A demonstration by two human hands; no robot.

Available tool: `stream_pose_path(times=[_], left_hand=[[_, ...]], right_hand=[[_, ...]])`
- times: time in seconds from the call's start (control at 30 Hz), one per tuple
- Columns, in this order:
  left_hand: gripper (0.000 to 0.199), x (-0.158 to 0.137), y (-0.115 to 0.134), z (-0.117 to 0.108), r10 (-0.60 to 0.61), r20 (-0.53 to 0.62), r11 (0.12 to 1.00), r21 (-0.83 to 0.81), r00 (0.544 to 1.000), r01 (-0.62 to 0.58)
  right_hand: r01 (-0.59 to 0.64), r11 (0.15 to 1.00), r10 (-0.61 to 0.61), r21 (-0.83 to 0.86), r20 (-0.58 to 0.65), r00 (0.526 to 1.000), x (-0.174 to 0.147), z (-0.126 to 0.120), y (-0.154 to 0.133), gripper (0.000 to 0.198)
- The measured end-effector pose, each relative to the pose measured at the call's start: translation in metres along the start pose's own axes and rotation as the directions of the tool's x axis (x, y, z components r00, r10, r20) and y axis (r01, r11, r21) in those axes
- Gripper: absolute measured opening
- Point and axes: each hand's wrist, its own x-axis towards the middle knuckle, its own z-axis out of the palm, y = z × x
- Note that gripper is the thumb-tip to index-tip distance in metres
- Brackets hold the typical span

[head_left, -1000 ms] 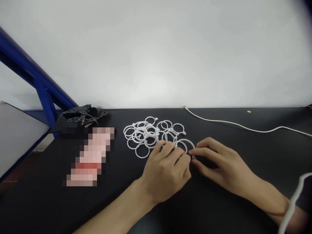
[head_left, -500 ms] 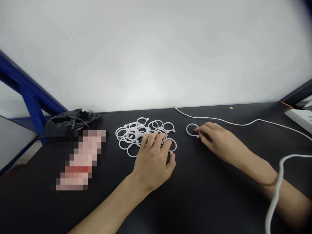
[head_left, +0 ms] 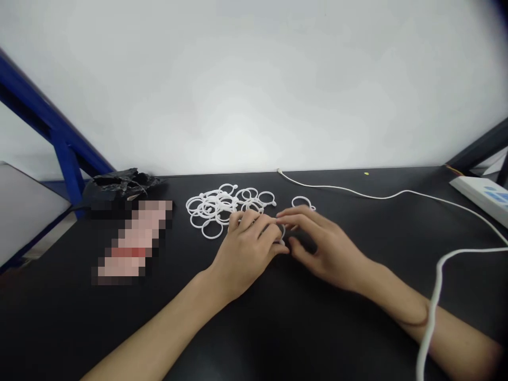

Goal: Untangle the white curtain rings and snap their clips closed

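Note:
White plastic curtain rings (head_left: 212, 237), each with a small knob, lie in a loose pile on the black tabletop. My left hand (head_left: 248, 251) is at the pile's right edge, thumb and fingers closed on one white ring (head_left: 283, 232), mostly hidden behind them. Close by on the right, my right hand (head_left: 329, 248) has its fingers apart and its fingertips reach toward that same ring; whether they touch it is hard to see. A single curtain ring (head_left: 301, 198) lies by itself just beyond my right hand's fingers.
A black plastic bag (head_left: 119, 182) and a pixelated pinkish item (head_left: 137, 233) lie to the left. A thin white cable (head_left: 341, 188) runs along the back toward a white box (head_left: 484, 193). A thicker cord (head_left: 434, 296) crosses over my right forearm. A wall rises behind the table.
My right hand has let go of the lone ring and moved left, next to my left hand. My left hand's thumb and fingers have closed on a ring at the pile's edge.

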Motion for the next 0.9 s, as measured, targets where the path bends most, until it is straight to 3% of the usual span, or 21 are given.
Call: stream_pose_path(times=[0.17, 0.3, 0.43, 0.47, 0.6, 0.73, 0.9], left_hand=[[0.029, -0.002, 0.005, -0.007, -0.015, -0.099, 0.996, -0.089, 0.995, 0.006], [0.036, -0.004, 0.002, -0.006, -0.051, 0.0, 0.973, -0.224, 0.999, 0.05], [0.048, -0.005, 0.006, -0.009, 0.002, 0.118, 0.941, -0.337, 0.993, 0.038], [0.051, -0.005, 0.009, -0.011, 0.017, 0.132, 0.926, -0.377, 0.991, 0.034], [0.063, -0.004, 0.019, -0.023, 0.068, 0.113, 0.863, -0.505, 0.991, -0.001], [0.061, -0.005, 0.023, -0.024, 0.15, 0.071, 0.861, -0.5, 0.986, -0.095], [0.023, -0.006, 0.012, -0.011, 0.0, 0.038, 0.929, -0.37, 0.999, 0.014]], right_hand=[[-0.112, 0.944, 0.111, 0.31, 0.021, 0.994, -0.004, 0.008, -0.015, 0.02], [-0.163, 0.915, 0.131, 0.369, 0.11, 0.985, -0.005, 0.003, -0.019, 0.015], [-0.129, 0.916, 0.049, 0.381, 0.213, 0.976, -0.006, 0.001, -0.023, 0.005], [-0.111, 0.907, 0.028, 0.407, 0.204, 0.979, -0.007, 0.002, -0.024, 0.001], [-0.073, 0.844, 0.018, 0.532, 0.107, 0.994, -0.012, 0.009, -0.03, 0.021], [-0.013, 0.883, -0.023, 0.469, 0.072, 0.997, -0.015, 0.012, -0.029, 0.027], [-0.098, 0.974, 0.097, 0.203, 0.015, 0.995, -0.008, 0.01, -0.012, 0.019]])
